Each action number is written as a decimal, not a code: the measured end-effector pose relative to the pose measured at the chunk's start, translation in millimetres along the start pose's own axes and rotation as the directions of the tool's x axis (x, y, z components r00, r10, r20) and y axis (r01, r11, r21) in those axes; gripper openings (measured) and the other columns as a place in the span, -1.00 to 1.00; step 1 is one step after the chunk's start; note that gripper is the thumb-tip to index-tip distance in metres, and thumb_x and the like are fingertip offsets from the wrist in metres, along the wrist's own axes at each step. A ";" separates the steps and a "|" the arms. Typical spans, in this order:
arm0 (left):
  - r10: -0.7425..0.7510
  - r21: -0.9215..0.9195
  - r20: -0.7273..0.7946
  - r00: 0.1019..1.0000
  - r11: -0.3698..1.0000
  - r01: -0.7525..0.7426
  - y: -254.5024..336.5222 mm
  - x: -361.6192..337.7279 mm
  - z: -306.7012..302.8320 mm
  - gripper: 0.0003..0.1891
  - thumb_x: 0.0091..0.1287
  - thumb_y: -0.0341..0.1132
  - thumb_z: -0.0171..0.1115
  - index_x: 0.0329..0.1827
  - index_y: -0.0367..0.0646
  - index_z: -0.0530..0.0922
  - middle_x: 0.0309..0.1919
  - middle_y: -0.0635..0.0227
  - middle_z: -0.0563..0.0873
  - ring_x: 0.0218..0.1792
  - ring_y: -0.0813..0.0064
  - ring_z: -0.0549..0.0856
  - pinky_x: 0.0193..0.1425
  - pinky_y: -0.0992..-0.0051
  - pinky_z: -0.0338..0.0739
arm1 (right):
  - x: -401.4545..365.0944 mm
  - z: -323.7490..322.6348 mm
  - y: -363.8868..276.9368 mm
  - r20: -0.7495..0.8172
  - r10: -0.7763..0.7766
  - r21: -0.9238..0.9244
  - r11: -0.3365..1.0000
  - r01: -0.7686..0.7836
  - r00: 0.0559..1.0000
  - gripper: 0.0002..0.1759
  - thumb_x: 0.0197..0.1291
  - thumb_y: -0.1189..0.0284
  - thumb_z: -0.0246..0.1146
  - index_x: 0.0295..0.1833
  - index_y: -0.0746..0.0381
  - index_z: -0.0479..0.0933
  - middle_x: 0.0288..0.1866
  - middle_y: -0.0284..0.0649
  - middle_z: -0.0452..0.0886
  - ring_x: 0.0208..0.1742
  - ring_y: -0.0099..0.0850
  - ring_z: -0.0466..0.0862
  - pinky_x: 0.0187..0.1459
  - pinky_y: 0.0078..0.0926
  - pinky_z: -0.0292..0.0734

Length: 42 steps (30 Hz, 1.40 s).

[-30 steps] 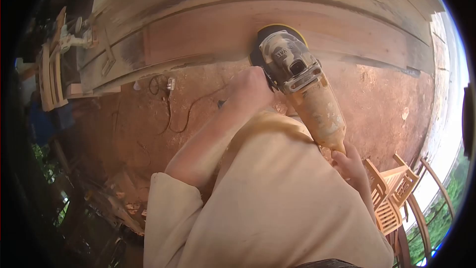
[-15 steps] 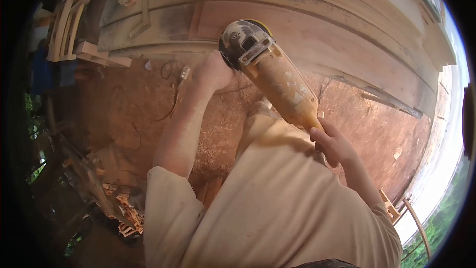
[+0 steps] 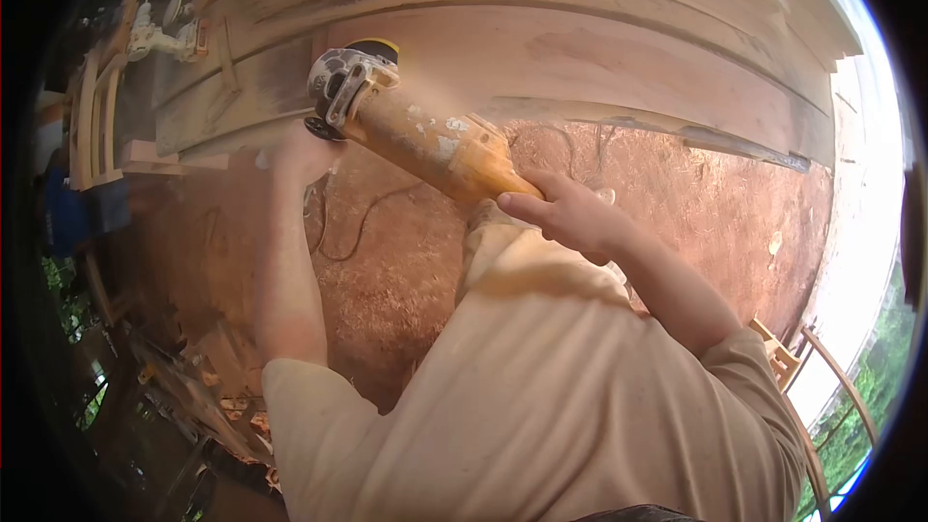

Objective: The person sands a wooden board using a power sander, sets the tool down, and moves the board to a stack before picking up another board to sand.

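A worn, dusty yellow angle grinder (image 3: 430,140) spans the space before me, its metal head to the left and its disc edged in yellow against a reddish wooden board (image 3: 541,58). My right hand (image 3: 570,213) is closed round the rear handle. Beside the head, my left hand (image 3: 305,153) is closed on the side handle, whose black end shows; most of its fingers are hidden. Pale dust blurs the air around the disc and my left hand.
Several long planks (image 3: 619,0) lie side by side beyond the board. Another power tool (image 3: 164,37) sits at the far left by a wooden frame (image 3: 92,121). A cord (image 3: 362,227) runs over the reddish dirt floor (image 3: 387,300). Wood scraps (image 3: 227,367) lie at lower left.
The grinder has swung left along the board with both hands on it, and now lies at a flatter angle. My right hand has moved up and left.
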<state>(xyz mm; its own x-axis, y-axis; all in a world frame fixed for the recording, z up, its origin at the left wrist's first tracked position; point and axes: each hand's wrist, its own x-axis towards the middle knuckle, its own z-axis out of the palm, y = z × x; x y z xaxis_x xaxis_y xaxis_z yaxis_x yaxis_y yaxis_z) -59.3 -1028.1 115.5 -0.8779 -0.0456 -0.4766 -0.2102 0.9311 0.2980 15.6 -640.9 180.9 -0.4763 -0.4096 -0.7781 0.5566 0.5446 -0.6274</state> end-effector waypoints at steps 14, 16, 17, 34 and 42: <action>-0.051 -0.056 0.110 0.993 0.997 0.058 213.1 -36.1 59.1 -0.61 0.29 -0.05 0.37 -0.05 -0.20 0.78 -0.10 -0.16 0.79 0.05 -0.14 0.76 0.10 0.05 0.65 | -119.6 -80.7 141.7 -0.151 0.012 0.277 0.961 0.030 0.988 -0.39 0.44 0.09 0.31 0.39 0.30 0.53 -0.12 -0.34 0.62 -0.13 -0.55 0.60 -0.07 -0.55 0.53; -0.062 -0.034 0.121 0.991 0.997 0.067 241.8 -40.8 65.0 -0.63 0.31 -0.10 0.35 -0.03 -0.21 0.78 -0.07 -0.15 0.79 0.08 -0.13 0.76 0.13 0.05 0.66 | -132.8 -94.9 155.7 -0.176 0.043 0.246 0.969 0.002 0.983 -0.38 0.42 0.09 0.32 0.39 0.32 0.54 -0.10 -0.30 0.64 -0.08 -0.53 0.61 -0.04 -0.52 0.53; -0.068 -0.019 0.134 0.989 0.997 0.072 256.4 -43.4 68.5 -0.66 0.32 -0.15 0.33 -0.02 -0.23 0.78 -0.03 -0.14 0.80 0.10 -0.12 0.76 0.17 0.06 0.67 | -137.5 -101.5 163.4 -0.184 0.044 0.258 0.966 0.006 0.982 -0.38 0.42 0.09 0.32 0.39 0.32 0.54 -0.10 -0.30 0.64 -0.08 -0.53 0.61 -0.04 -0.52 0.53; 0.134 0.035 0.256 0.957 0.988 -0.147 273.5 -0.2 73.3 -0.66 0.31 -0.10 0.38 -0.11 -0.23 0.79 -0.12 -0.12 0.80 0.03 -0.15 0.76 0.12 0.04 0.67 | -141.7 -64.5 164.2 -0.301 0.211 0.457 0.888 -0.053 0.930 -0.29 0.33 0.13 0.34 0.45 0.37 0.49 0.05 -0.28 0.65 0.06 -0.49 0.58 0.11 -0.42 0.50; 0.264 0.018 0.306 0.915 0.959 -0.283 294.3 17.1 58.6 -0.71 0.30 -0.20 0.30 -0.16 -0.26 0.78 -0.15 -0.11 0.81 0.01 -0.15 0.77 0.11 0.02 0.67 | -132.8 -37.4 162.5 -0.440 0.164 0.490 0.868 0.084 0.883 -0.32 0.33 0.02 0.29 0.29 0.39 0.53 -0.20 -0.39 0.54 -0.24 -0.60 0.54 -0.20 -0.56 0.51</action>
<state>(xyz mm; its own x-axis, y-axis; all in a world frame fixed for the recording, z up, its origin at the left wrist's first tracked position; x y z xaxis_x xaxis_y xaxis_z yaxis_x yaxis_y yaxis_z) -111.0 -733.6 146.6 -0.7269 0.3148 -0.6103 0.0548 0.9125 0.4054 143.9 -470.6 183.5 -0.6291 0.0497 -0.7758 0.7768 0.0793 -0.6248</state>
